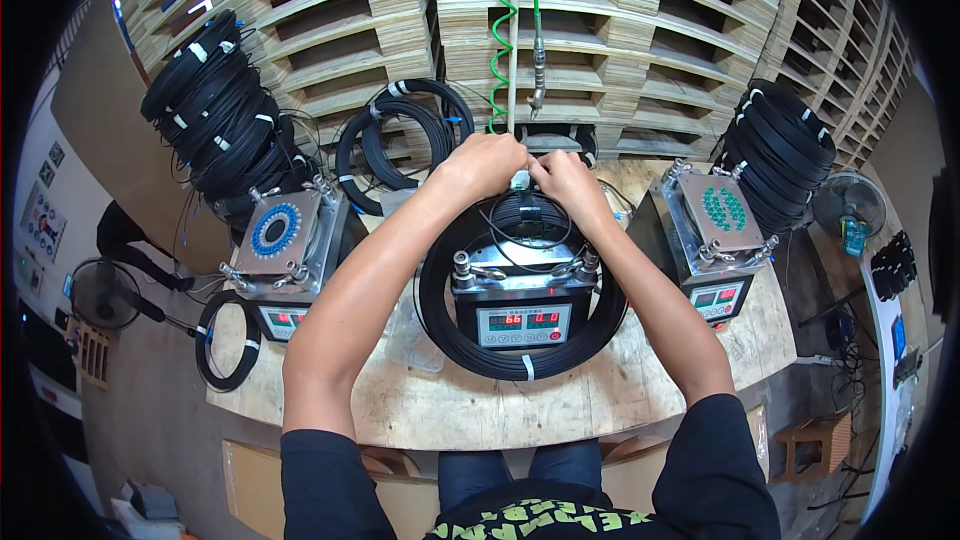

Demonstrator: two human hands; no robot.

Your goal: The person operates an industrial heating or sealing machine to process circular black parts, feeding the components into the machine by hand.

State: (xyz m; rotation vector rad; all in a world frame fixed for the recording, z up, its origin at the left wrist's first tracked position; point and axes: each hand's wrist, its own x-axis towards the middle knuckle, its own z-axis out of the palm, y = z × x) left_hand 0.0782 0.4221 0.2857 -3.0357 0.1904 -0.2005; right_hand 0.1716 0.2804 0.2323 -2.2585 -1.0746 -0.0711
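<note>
Both arms reach forward over the middle machine (525, 312), a metal-topped box with a red and green digital display. A large coil of black cable (480, 362), bound with white tape, is draped around it, and smaller loops of cable (528, 215) lie on its top. My left hand (488, 164) is closed, its fingertips close to my right hand's. My right hand (565, 180) is also closed in a pinch. Just below the fingertips shows a small whitish piece (520, 180). What the fingers grip is hidden behind the hands.
Similar machines stand left (285, 230) with a ring of blue pieces and right (715, 215) with green pieces. Stacked cable coils (215, 115) flank the wooden table (480, 410). A green coiled hose (503, 30) and a metal air nozzle (539, 70) hang before wooden pallets (620, 30).
</note>
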